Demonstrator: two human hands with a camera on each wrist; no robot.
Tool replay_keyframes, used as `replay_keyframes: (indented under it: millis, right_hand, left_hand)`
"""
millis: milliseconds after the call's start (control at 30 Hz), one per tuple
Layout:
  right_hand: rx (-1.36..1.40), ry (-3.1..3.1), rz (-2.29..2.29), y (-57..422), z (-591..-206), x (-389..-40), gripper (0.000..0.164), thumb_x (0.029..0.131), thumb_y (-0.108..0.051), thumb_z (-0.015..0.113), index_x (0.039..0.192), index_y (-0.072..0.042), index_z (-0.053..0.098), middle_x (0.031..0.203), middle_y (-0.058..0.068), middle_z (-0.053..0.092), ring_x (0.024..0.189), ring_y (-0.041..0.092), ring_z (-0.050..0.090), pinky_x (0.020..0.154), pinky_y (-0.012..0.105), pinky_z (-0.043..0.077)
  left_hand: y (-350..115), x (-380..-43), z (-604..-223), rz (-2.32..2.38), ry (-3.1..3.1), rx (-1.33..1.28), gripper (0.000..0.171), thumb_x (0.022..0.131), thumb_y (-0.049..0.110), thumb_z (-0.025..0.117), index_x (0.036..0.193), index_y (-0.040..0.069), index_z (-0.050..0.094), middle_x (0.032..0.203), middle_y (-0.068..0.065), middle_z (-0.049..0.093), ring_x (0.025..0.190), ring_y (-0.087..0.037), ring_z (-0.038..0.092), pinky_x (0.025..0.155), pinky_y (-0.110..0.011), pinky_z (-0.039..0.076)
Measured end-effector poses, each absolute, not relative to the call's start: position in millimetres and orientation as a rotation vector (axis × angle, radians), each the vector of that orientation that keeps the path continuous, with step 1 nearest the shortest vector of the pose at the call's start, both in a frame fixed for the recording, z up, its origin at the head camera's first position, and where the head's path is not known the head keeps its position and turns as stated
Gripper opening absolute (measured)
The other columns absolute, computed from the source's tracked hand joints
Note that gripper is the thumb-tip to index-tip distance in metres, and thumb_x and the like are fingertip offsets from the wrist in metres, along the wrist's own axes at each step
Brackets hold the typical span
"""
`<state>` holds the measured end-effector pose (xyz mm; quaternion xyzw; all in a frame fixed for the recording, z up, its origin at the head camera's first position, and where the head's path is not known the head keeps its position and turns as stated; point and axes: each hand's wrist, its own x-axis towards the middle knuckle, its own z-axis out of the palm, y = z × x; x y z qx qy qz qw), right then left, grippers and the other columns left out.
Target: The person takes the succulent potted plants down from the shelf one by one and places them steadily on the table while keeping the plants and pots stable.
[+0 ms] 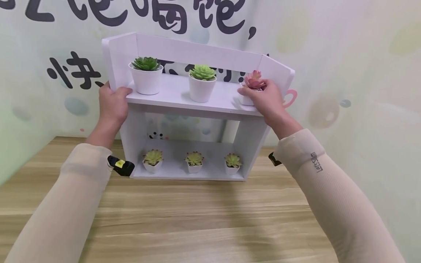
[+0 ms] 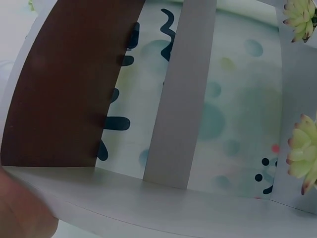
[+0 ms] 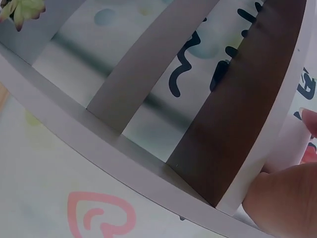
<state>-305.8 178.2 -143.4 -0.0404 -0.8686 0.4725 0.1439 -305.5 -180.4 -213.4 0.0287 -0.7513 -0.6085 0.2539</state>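
A white two-tier shelf (image 1: 184, 106) stands on the table. My left hand (image 1: 113, 106) grips its left side at the upper board, thumb over the front edge, other fingers mostly hidden by the side panel. On the upper board at right, my right hand (image 1: 268, 100) holds the white pot of a pink succulent (image 1: 254, 79) between thumb and fingers. A dark green succulent (image 1: 146, 75) and a light green succulent (image 1: 202, 84), both in white pots, stand left of it. Part of the left hand (image 2: 25, 208) and the right thumb (image 3: 282, 198) show in the wrist views.
Three small potted succulents, left (image 1: 152, 160), middle (image 1: 194, 162) and right (image 1: 232, 163), sit on the shelf's lower board. Wood-grain table (image 1: 197, 219) extends in front. Behind is a wall (image 1: 345, 73) with large dark characters and coloured spots.
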Motion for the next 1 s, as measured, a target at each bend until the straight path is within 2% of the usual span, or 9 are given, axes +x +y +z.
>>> replay_keyframes:
  millis: [233, 500, 767, 900, 1000]
  right_hand:
    - [-0.108, -2.482, 1.28, 182.9, -145.7, -305.1, 0.067, 0.078, -0.047, 0.081, 0.129, -0.012, 0.055, 0.123, 0.002, 0.058, 0.114, 0.016, 0.048, 0.096, 0.03, 0.041]
    - [0.01, -2.402, 1.192, 187.4, -157.2, -300.7, 0.065, 0.071, -0.053, 0.087, 0.119, -0.012, 0.07, 0.113, 0.004, 0.068, 0.102, 0.015, 0.054, 0.082, 0.026, 0.042]
    - [0.035, -2.387, 1.132, 182.5, -161.4, -299.5, 0.069, 0.072, -0.055, 0.086, 0.121, -0.01, 0.068, 0.107, 0.007, 0.069, 0.092, 0.017, 0.056, 0.075, 0.027, 0.043]
    - [0.033, -2.373, 1.134, 183.6, -166.0, -297.0, 0.067, 0.072, -0.054, 0.086, 0.12, -0.01, 0.068, 0.102, 0.006, 0.067, 0.089, 0.017, 0.055, 0.072, 0.027, 0.042]
    - [0.012, -2.367, 1.162, 185.2, -168.1, -295.7, 0.068, 0.071, -0.054, 0.087, 0.121, -0.012, 0.067, 0.106, 0.004, 0.067, 0.092, 0.016, 0.055, 0.074, 0.026, 0.043]
  left_hand:
    - [-176.4, -308.6, -208.1, -1.67, -2.071, 0.071, 0.057, 0.1, 0.026, 0.041, 0.151, 0.0, 0.038, 0.157, -0.014, 0.043, 0.138, -0.021, 0.042, 0.122, -0.041, 0.03]
    - [-175.5, -307.8, -207.1, -1.683, -2.081, 0.124, 0.059, 0.1, 0.027, 0.043, 0.152, 0.0, 0.036, 0.158, -0.013, 0.042, 0.139, -0.019, 0.04, 0.122, -0.037, 0.028]
    - [-180.4, -302.9, -206.6, -1.652, -2.042, 0.122, 0.057, 0.099, 0.025, 0.045, 0.149, -0.001, 0.041, 0.152, -0.014, 0.047, 0.132, -0.016, 0.045, 0.118, -0.031, 0.032]
    - [-179.0, -301.5, -208.7, -1.671, -2.056, 0.114, 0.058, 0.1, 0.025, 0.043, 0.152, 0.001, 0.037, 0.157, -0.012, 0.043, 0.137, -0.017, 0.042, 0.122, -0.034, 0.028]
    - [-176.8, -300.7, -210.3, -1.687, -2.061, 0.105, 0.058, 0.101, 0.026, 0.041, 0.154, 0.003, 0.035, 0.16, -0.01, 0.04, 0.142, -0.018, 0.039, 0.124, -0.037, 0.025]
